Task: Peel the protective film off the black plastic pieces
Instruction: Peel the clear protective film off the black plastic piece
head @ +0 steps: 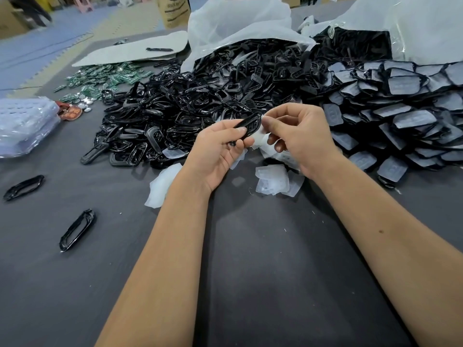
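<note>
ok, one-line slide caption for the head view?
Left hand holds a black plastic piece while right hand pinches its protective film, piles behind.

Left hand [220, 149] grips a black plastic piece [246, 126]; right hand [298, 136] pinches its white film [260, 136], above 2 loose peeled films [271, 179].

Looks like a small factory or assembly workshop: huge heaps of black plastic parts [190, 101] spilling from bags [240, 23], loose circuit boards [105, 76], cardboard boxes stacked behind.
</note>
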`<state>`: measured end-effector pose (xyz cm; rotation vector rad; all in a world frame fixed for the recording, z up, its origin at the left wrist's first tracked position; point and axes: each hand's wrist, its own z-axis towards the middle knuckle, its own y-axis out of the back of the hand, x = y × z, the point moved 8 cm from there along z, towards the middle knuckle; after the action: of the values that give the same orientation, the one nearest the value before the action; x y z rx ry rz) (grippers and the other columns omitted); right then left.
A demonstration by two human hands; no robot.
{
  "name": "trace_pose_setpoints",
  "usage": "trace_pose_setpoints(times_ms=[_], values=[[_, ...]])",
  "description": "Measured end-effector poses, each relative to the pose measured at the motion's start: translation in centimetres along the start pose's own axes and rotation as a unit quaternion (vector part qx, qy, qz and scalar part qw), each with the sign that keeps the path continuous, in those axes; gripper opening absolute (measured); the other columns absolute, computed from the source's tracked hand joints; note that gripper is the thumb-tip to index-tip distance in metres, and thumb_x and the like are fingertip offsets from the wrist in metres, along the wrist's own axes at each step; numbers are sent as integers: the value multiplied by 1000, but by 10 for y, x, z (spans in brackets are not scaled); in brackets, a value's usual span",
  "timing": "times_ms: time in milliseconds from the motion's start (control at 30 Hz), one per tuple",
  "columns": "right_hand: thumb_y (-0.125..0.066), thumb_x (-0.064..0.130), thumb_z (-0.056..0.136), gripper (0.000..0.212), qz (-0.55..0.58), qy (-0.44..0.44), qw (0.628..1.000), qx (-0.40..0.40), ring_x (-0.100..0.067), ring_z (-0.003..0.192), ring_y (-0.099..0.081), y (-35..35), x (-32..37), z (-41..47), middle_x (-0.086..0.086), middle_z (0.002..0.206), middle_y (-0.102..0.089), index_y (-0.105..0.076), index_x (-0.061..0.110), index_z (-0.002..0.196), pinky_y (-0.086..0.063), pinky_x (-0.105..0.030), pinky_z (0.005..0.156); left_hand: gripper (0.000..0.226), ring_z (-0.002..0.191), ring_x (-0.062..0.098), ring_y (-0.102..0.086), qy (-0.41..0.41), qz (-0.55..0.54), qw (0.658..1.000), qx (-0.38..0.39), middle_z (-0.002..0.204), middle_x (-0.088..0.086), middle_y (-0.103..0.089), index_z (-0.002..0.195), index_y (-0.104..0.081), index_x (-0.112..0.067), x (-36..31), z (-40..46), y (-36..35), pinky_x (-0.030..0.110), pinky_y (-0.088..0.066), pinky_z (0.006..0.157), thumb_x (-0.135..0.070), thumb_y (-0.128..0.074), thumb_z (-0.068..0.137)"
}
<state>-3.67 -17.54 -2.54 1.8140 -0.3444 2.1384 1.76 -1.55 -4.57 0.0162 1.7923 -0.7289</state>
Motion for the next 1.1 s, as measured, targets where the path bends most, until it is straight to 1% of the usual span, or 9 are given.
trace_pose_setpoints(times_ms=[100, 167, 267, 367, 500, 667, 767, 933, 1100], values=[[-71, 6, 96, 9, -16, 2, 1000, 5, -13, 53, -64, -1, 0, 0, 0, 69, -74, -71, 8, 88, -46, -23, 46, 15, 68, 15, -74, -4, -8, 1000, -9, 79, 7, -76, 96, -68, -3, -1, 0, 3, 12, -53, 56, 9, -60, 95], [-70, 5, 97, 9, -12, 5, 1000, 7, -13, 53, -64, -3, 1, -1, -3, 70, -75, -70, 6, 89, -46, -24, 45, 14, 70, 15, -75, -9, -17, 1000, -16, 78, 7, -76, 99, -68, -2, -1, 0, 5, 13, -54, 57, 9, -61, 94], [-74, 7, 95, 7, 2, 20, 1000, -10, -15, 53, -63, 0, 3, -1, -10, 74, -76, -71, 5, 88, -47, -24, 46, 14, 72, 16, -75, -13, -23, 999, -29, 77, 7, -77, 102, -67, -1, -1, 0, 6, 13, -55, 59, 9, -63, 93], [-77, 7, 92, 9, 19, 21, 999, -26, -17, 54, -64, 3, 2, 0, -13, 73, -76, -71, 5, 87, -48, -24, 47, 14, 71, 16, -75, -19, -25, 998, -45, 74, 6, -76, 99, -68, -1, -2, 0, 8, 13, -55, 59, 10, -63, 93], [-78, 7, 92, 8, 17, 24, 999, -26, -17, 55, -65, 2, 2, 0, -12, 72, -76, -71, 3, 88, -49, -23, 48, 12, 70, 15, -74, -33, -32, 997, -69, 73, 5, -74, 96, -68, -2, -4, -1, 9, 14, -55, 59, 8, -64, 94], [-76, 3, 92, 7, 21, 23, 998, -47, -14, 54, -63, 8, 4, 0, -8, 68, -74, -71, -1, 88, -49, -23, 49, 12, 68, 16, -74, -72, -87, 986, -125, 70, 5, -72, 98, -65, 0, -12, 0, 22, 13, -54, 58, 11, -60, 96], [-73, 4, 94, 7, 23, 17, 998, -56, -14, 57, -62, 12, 5, 0, -5, 69, -73, -69, 2, 88, -48, -24, 48, 14, 68, 20, -75, -97, -108, 979, -142, 77, 9, -69, 98, -64, 0, -17, -1, 27, 14, -55, 59, 13, -61, 94], [-62, 9, 102, 10, 26, -11, 998, -48, -17, 73, -70, 9, 2, 0, -4, 83, -76, -62, 11, 92, -51, -26, 50, 16, 69, 21, -75, -133, -55, 979, -142, 69, 1, -73, 95, -67, -4, -20, -3, 24, 16, -55, 59, 11, -63, 94], [-55, 6, 105, 9, 53, -11, 998, -30, -23, 73, -76, 5, 3, 0, -4, 81, -79, -53, 10, 97, -48, -26, 47, 20, 67, 23, -74, -187, -2, 970, -157, 74, 1, -68, 92, -70, -7, -28, -6, 26, 19, -55, 60, 11, -63, 94]])
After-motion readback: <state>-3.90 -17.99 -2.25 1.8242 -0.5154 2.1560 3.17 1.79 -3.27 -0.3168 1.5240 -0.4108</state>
